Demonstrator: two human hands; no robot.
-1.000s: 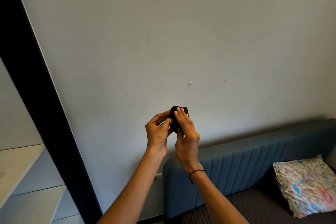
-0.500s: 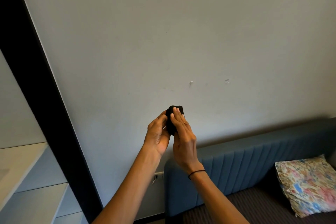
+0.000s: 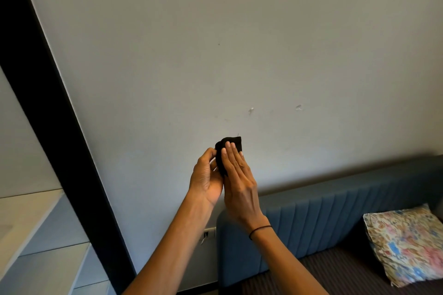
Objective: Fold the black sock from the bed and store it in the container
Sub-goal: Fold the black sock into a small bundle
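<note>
The black sock (image 3: pixel 233 143) is a small folded bundle held up in front of the wall, at chest height. My left hand (image 3: pixel 206 177) cups it from the left with curled fingers. My right hand (image 3: pixel 238 177) lies flat over its front, fingers straight and together, pressing it against the left palm. Only the sock's top edge shows above my fingertips. The bed (image 3: pixel 335 268) with its dark striped cover is at the lower right. No container is in view.
A blue padded headboard (image 3: pixel 323 218) runs along the wall behind the bed. A floral pillow (image 3: pixel 405 244) leans at the right. A black vertical frame (image 3: pixel 55 112) and white shelves (image 3: pixel 43 246) stand at the left. A wall socket (image 3: pixel 208 232) sits beside the headboard.
My hands have closed together around the sock. The left fingers curled in and the right hand flattened over the bundle. The view drifted slightly to the left.
</note>
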